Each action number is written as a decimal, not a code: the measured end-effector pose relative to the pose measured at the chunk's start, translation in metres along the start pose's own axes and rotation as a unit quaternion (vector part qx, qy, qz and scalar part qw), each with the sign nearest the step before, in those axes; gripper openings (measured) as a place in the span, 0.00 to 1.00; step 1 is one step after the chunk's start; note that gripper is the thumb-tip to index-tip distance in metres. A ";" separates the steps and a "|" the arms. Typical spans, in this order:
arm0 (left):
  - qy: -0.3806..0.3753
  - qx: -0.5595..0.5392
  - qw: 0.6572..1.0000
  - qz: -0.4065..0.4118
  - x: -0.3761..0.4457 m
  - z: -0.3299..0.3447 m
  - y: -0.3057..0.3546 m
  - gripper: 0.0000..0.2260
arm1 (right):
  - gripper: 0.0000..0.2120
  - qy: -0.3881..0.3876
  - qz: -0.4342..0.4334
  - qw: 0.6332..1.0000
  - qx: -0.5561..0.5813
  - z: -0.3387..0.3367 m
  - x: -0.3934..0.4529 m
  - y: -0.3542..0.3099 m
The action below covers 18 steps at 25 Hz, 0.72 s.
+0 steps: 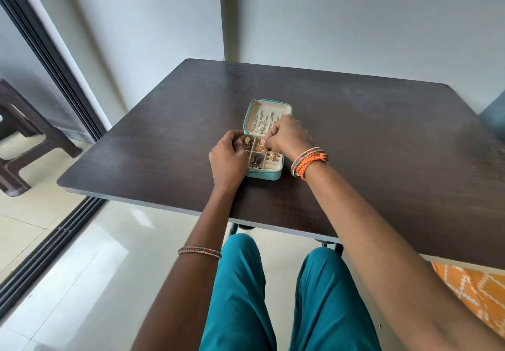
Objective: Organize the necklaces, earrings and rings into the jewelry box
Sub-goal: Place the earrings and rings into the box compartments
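2 curled hands, left hand and right hand, hide whatever they pinch over the jewelry box.

One jewelry box, teal, lid open, on one dark table. Two hands in there — left hand at the box's 9 o'clock, right hand at about 2 o'clock. Roughly four earring clusters in the tray: gold earrings at 11 o'clock, round gold earrings dead center, leaf-shaped gold earrings at 3, dark earrings at 6. Several thin necklaces in the lid — can't count exactly. One brown stool.
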State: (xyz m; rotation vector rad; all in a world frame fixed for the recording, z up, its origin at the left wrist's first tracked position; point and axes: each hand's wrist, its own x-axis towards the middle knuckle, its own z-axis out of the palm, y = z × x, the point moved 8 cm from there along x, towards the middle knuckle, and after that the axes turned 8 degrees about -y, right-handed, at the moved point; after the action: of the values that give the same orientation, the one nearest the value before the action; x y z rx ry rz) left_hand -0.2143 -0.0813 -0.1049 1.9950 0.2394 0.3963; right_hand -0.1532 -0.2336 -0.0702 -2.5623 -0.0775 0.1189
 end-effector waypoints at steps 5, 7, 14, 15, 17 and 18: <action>-0.004 0.008 1.000 0.000 -0.003 0.000 0.000 0.12 | 0.02 0.020 -0.023 0.998 0.063 -0.007 -0.013 0.002; -0.002 0.014 1.000 0.000 -0.008 -0.001 0.005 0.12 | 0.04 0.081 -0.017 0.985 0.154 -0.022 -0.022 0.017; 0.025 0.045 0.999 0.010 -0.056 0.021 0.029 0.10 | 0.19 0.038 0.034 0.961 0.270 -0.028 -0.014 0.082; 0.027 0.042 0.999 0.007 -0.061 0.026 0.033 0.10 | 0.19 0.024 0.037 0.956 0.289 -0.028 -0.013 0.087; 0.033 0.046 0.998 0.008 -0.070 0.034 0.040 0.10 | 0.15 0.006 0.036 0.943 0.332 -0.034 -0.016 0.095; 0.030 0.053 0.998 0.011 -0.074 0.038 0.044 0.10 | 0.11 0.001 0.038 0.933 0.359 -0.038 -0.019 0.098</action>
State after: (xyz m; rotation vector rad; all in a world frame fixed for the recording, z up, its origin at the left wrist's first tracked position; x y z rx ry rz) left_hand -0.2688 -0.1571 -0.0932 2.0926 0.2803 0.4663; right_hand -0.1650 -0.3380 -0.0905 -1.8317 0.0591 0.1435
